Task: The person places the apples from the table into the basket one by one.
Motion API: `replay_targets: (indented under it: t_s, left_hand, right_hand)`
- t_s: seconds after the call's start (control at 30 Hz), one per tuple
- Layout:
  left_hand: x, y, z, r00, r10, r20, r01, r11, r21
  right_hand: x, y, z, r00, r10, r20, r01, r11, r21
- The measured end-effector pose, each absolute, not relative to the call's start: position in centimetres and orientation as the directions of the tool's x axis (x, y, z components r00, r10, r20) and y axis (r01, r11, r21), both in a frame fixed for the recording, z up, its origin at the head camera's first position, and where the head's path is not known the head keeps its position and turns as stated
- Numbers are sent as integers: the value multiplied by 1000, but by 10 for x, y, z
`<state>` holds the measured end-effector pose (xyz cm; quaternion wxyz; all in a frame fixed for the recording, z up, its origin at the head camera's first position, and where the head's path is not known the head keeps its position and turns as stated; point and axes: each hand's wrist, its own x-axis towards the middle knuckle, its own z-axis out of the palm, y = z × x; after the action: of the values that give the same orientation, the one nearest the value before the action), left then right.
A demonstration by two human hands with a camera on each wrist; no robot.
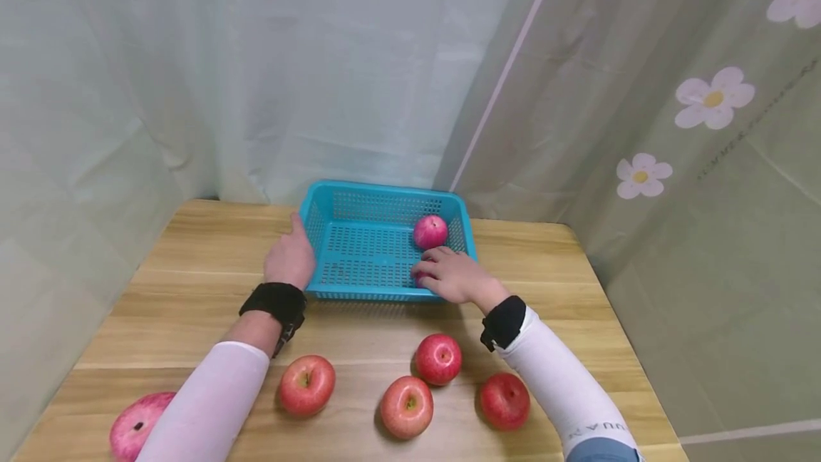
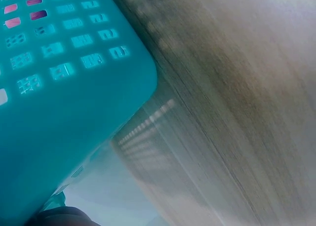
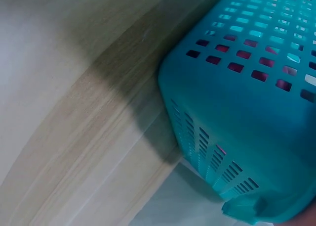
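A blue-green plastic basket (image 1: 378, 292) with perforated walls stands at the back of the table. My left hand (image 1: 290, 259) holds its left rim, one finger stretched forward along the edge. In the left wrist view, the basket's corner (image 2: 89, 112) fills the left side. My right hand (image 1: 452, 276) reaches over the near right rim, fingers curled over an apple (image 1: 423, 278) that is mostly hidden under them. Behind it in the basket lies a pink apple (image 1: 430, 232). The right wrist view shows the basket's outer wall (image 3: 217, 97), with red showing through the holes.
On the wooden table (image 1: 545, 319) in front of the basket lie several apples: one (image 1: 307, 385) by the left forearm, two near the middle (image 1: 439, 359), one (image 1: 504, 401) by the right forearm. A pink apple (image 1: 135, 426) is partly behind the left sleeve. A curtain (image 1: 353, 77) hangs behind.
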<state>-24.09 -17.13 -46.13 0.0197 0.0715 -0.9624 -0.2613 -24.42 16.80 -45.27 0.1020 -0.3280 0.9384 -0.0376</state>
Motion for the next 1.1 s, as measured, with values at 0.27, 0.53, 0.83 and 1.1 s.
replay_targets:
  t_s: [0.27, 0.53, 0.83, 1.1]
  left_hand:
    - [-242, -173, -461, -988, -157, 1, -135, 850, 508]
    - [-241, -172, -457, -985, -171, -10, -153, 851, 502]
    - [-240, -170, -456, -987, -158, -2, -137, 853, 503]
    - [-240, -169, -458, -988, -153, 18, -124, 859, 496]
  right_hand:
    - [-246, 166, -452, -768, -623, -148, -607, 782, -144]
    - [-247, 166, -454, -768, -630, -119, -615, 776, -137]
    - [-248, 168, -455, -765, -628, -142, -612, 778, -140]
    - [-245, 170, -456, -767, -623, -154, -607, 782, -143]
